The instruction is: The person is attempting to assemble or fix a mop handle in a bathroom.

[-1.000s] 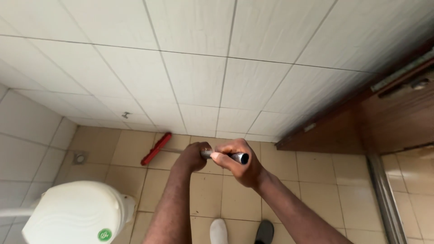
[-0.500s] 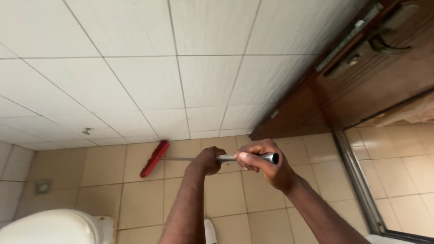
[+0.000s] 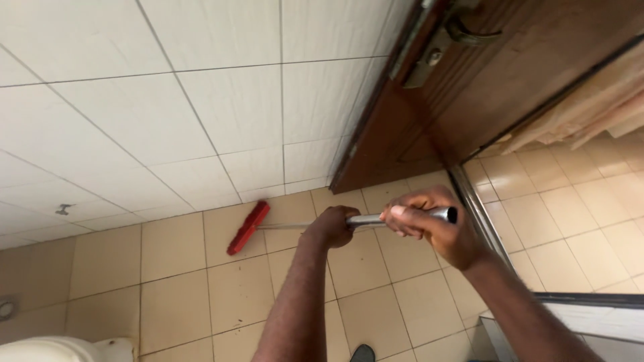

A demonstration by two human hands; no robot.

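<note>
Head view, looking steeply down into a tiled room. Most of the upper left is taken up by a wall of large white tiles (image 3: 201, 100), with grey grout lines running across it. A dark brown wooden door (image 3: 483, 87) is seen at the upper right, standing against the wall's end; a metal handle and plate (image 3: 443, 37) are fixed near its top edge. The floor of beige tiles (image 3: 168, 268) fills the lower half, and dark specks are scattered over it. A metal threshold strip (image 3: 479, 208) is noted running down from the door's foot, with paler floor tiles beyond it on the right. A white toilet cistern (image 3: 60, 350) is cut off by the lower left corner.

A long-handled broom is held out over the floor. Its metal handle (image 3: 365, 219) lies nearly level across the middle of the view. The left hand (image 3: 330, 226) is clamped around the handle further down its length, fingers wrapped fully. The right hand (image 3: 429, 224) is closed on the handle's upper end, just short of the dark end cap (image 3: 452, 214). The two hands are set close together, not touching. The red broom head (image 3: 248, 228) is seen resting on the floor tiles just beside the base of the wall, tilted diagonally. A dark shoe tip (image 3: 363, 352) is visible at the bottom edge.
</note>
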